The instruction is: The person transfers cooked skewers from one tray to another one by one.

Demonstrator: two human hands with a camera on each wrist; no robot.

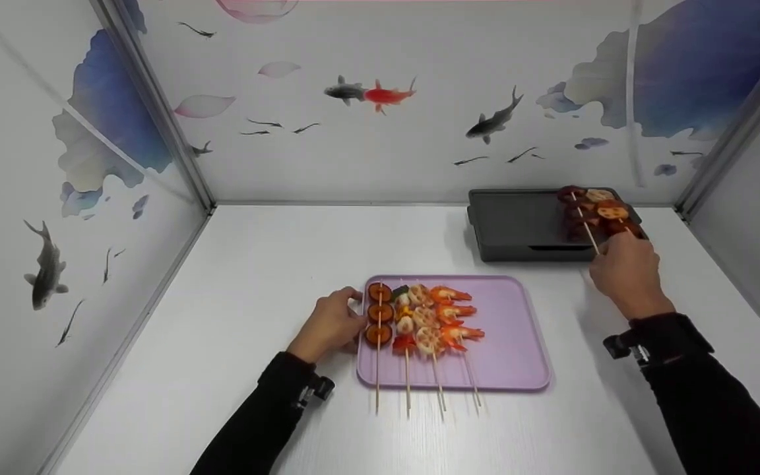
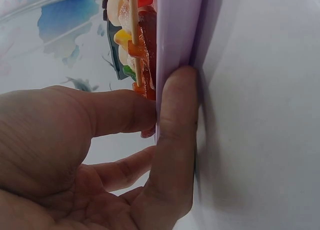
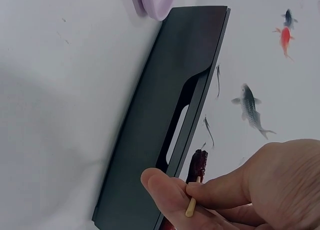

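Note:
In the head view, my left hand [image 1: 332,321] pinches the left rim of a lilac tray [image 1: 512,330]. The left wrist view shows the thumb and fingers on either side of that tray wall [image 2: 177,30]. Four kinds of food lie on it: a skewer of round brown-orange slices [image 1: 380,312], a mixed vegetable skewer [image 1: 404,343], lotus root slices [image 1: 427,316] and shrimp [image 1: 454,313]. My right hand [image 1: 629,272] pinches the stick of a skewer with dark red-brown pieces [image 1: 578,221] over the right part of a dark grey grill [image 1: 518,221]. The right wrist view shows the stick end [image 3: 190,208] between thumb and fingers.
More skewered food with pale and orange slices [image 1: 612,210] is on the grill's right side, partly hidden by the right hand. The grill stands near the back wall [image 1: 380,158], behind the tray. Side walls bound the white table [image 1: 268,251]. Skewer sticks [image 1: 443,399] overhang the tray's front edge.

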